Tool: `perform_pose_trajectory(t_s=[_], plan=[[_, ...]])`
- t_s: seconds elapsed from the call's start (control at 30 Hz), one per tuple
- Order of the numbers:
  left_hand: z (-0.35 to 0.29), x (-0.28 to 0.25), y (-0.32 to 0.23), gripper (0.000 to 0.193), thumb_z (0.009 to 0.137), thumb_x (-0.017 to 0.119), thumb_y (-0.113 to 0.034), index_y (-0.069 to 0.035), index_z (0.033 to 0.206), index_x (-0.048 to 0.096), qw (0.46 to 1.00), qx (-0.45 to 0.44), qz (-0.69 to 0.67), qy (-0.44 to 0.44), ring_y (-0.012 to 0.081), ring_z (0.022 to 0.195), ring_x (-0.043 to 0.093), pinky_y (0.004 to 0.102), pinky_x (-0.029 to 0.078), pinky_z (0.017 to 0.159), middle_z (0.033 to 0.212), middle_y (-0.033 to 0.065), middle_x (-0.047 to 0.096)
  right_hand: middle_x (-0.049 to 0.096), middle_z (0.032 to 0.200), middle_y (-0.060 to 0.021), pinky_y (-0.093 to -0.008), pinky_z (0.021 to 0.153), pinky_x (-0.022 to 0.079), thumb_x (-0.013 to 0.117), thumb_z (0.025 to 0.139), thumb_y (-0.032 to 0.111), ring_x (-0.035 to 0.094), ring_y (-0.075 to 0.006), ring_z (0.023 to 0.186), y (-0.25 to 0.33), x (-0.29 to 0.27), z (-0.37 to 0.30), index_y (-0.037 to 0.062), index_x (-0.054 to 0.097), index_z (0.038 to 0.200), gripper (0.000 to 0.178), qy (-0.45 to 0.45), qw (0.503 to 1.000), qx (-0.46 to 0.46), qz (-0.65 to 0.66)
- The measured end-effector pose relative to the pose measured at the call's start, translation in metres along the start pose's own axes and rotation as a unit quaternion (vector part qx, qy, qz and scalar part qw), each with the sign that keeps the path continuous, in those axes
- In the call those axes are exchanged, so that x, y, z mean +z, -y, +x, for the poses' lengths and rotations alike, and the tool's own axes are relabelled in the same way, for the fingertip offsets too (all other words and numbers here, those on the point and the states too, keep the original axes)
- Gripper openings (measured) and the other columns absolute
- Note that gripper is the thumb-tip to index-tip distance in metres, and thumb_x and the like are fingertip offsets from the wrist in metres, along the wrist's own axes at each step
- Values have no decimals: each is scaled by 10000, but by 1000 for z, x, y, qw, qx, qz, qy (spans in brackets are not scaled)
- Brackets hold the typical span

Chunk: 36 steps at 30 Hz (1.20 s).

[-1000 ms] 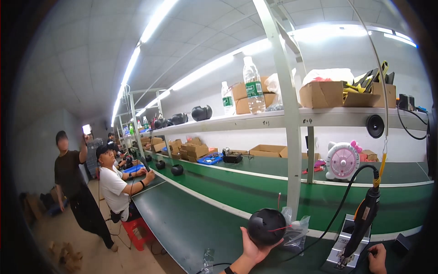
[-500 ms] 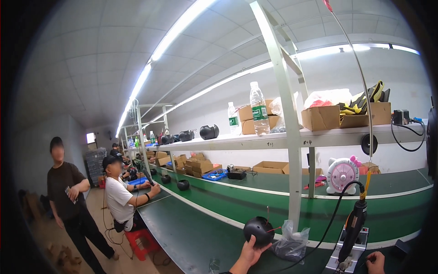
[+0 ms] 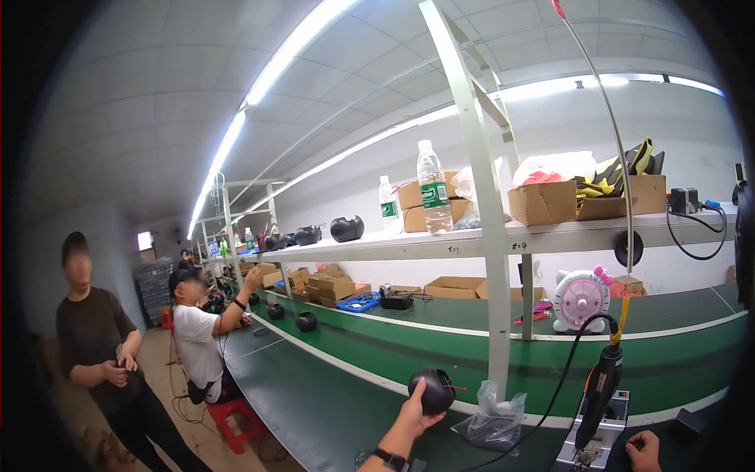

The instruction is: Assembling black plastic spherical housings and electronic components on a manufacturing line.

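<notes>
My left hand (image 3: 412,415) is closed round a black ball-shaped housing (image 3: 432,396), holding it up over the front edge of the green belt. Thin red wires stick out of the housing's right side. At the lower right, my right hand (image 3: 643,451) stays low by the bench with its fingers curled; what they hold, if anything, I cannot make out. Left of that hand, a black electric screwdriver (image 3: 602,381) hangs upright in front of a silver metal box (image 3: 613,429). A clear plastic bag (image 3: 494,421) with dark contents lies right of the housing.
A green conveyor belt (image 3: 370,343) runs along the bench, with black housings (image 3: 306,321) farther down. A pale post (image 3: 495,315) rises past the belt to a shelf with bottles (image 3: 434,189) and cartons. A pink-and-white fan (image 3: 582,301) stands behind. Two co-workers are at the left.
My left hand has brought the housing slightly left and up, turning it. The seated co-worker has raised an arm, and the standing person's hands have come together. The view has shifted slightly.
</notes>
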<state>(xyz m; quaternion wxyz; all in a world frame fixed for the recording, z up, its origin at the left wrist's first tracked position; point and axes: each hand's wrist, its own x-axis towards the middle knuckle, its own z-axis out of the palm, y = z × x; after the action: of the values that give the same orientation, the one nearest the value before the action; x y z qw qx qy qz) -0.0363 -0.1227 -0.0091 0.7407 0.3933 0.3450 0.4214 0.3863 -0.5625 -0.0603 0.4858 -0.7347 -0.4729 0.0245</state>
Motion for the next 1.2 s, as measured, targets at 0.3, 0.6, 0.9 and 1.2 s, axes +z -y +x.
perform_pose_trajectory(t_s=[0.3,0.6,0.9,1.2], plan=[[118,17,-33,935,802,547,-836,-165,1444,446,992,-115,-40,24,396,1259,547,588,440,1045,1379,191,555,651,854,-39,-260,723,491,704,898,77,592,-110,774,-9,5,4,6,636,971,122,-16,998,43,53],[165,-4,-17,735,988,437,-621,74,963,673,953,-9,241,-183,299,579,705,408,578,496,722,179,694,601,836,-62,-297,723,495,666,870,25,581,-152,763,-26,11,2,10,611,1007,148,-86,994,43,-45],[169,-38,9,400,985,596,-288,93,905,687,903,42,392,-173,293,583,722,352,600,592,719,172,716,641,963,-136,-363,789,524,704,793,40,641,-252,846,-21,15,8,9,618,1062,284,-112,985,43,-126],[152,-11,17,426,1025,486,-177,43,1391,498,983,-36,164,-78,352,943,701,426,639,769,1225,248,628,588,1018,-98,-293,778,470,673,721,-74,582,-190,886,-16,22,9,-16,595,1018,312,-98,987,5,-124]])
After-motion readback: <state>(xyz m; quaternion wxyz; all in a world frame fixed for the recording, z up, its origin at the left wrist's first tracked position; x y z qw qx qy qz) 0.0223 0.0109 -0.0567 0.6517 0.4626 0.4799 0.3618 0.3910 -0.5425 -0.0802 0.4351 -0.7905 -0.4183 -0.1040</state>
